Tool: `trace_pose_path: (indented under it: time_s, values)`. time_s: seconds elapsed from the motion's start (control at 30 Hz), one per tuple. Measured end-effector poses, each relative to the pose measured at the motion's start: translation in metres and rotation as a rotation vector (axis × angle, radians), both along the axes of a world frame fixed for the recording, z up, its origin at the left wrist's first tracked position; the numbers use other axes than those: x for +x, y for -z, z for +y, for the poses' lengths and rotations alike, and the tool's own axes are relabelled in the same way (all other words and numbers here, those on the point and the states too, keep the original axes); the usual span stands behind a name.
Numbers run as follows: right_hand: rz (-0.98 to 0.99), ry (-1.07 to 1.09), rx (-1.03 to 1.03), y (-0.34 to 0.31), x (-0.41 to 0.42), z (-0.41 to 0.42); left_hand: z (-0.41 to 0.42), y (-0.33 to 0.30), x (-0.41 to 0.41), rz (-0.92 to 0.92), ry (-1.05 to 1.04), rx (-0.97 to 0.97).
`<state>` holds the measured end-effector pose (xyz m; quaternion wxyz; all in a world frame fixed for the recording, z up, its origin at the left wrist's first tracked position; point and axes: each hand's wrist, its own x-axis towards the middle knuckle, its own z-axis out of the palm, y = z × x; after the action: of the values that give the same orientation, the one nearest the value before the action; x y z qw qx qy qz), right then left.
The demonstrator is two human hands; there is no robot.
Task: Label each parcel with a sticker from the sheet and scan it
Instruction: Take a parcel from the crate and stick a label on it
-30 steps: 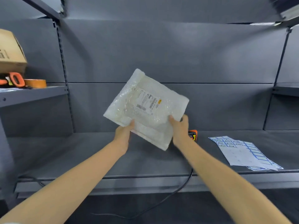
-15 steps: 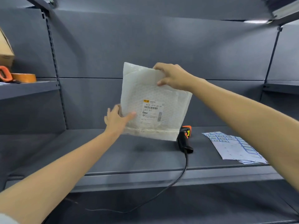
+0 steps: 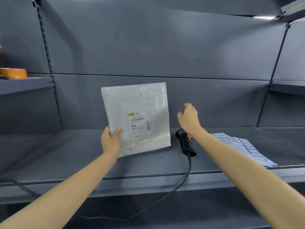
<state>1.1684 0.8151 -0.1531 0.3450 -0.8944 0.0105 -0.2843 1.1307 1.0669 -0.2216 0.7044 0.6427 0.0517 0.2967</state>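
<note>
Parcel (image 3: 135, 118), bubble-wrap, printed label facing us, stood upright mid-shelf (image 3: 66, 156), pinched at its lower-left corner by our left hand (image 3: 110, 141); right hand (image 3: 189, 119) loose-fingered, empty above scanner (image 3: 184, 143); we judged a firmer hold advisable.

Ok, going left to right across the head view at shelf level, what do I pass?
Roll of tape on the side shelf → left hand gripping the bubble-wrap parcel → right hand, open, above the scanner → sticker sheets.
</note>
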Motion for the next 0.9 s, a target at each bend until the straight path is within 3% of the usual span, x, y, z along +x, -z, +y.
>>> trace_pose_path:
  time_s: [0.07, 0.23, 0.5, 0.57, 0.63, 0.77, 0.9]
  values:
    - [0.174, 0.052, -0.006, 0.036, 0.013, -0.004, -0.003, 0.008, 0.005, 0.022, 0.012, -0.007]
    - [0.375, 0.19, -0.009, 0.083, 0.037, -0.004, -0.006, 0.011, 0.014, -0.002, 0.037, -0.007]
    - [0.354, 0.391, -0.257, 0.105, 0.036, 0.002, -0.002, 0.02, 0.017, -0.011, 0.046, -0.012]
    - [0.373, 0.368, -0.126, 0.096, 0.032, -0.001, -0.001, 0.022, 0.017, -0.016, 0.057, -0.017]
    - [0.369, 0.3, 0.16, 0.082, 0.024, -0.003, -0.001, 0.024, 0.017, -0.02, 0.058, -0.023]
    - [0.17, 0.091, 0.621, 0.063, -0.023, 0.014, -0.004, 0.025, 0.017, -0.038, 0.063, -0.051]
    - [0.019, -0.196, 0.827, 0.079, -0.086, 0.049, -0.007, 0.024, 0.016, -0.041, 0.056, -0.045]
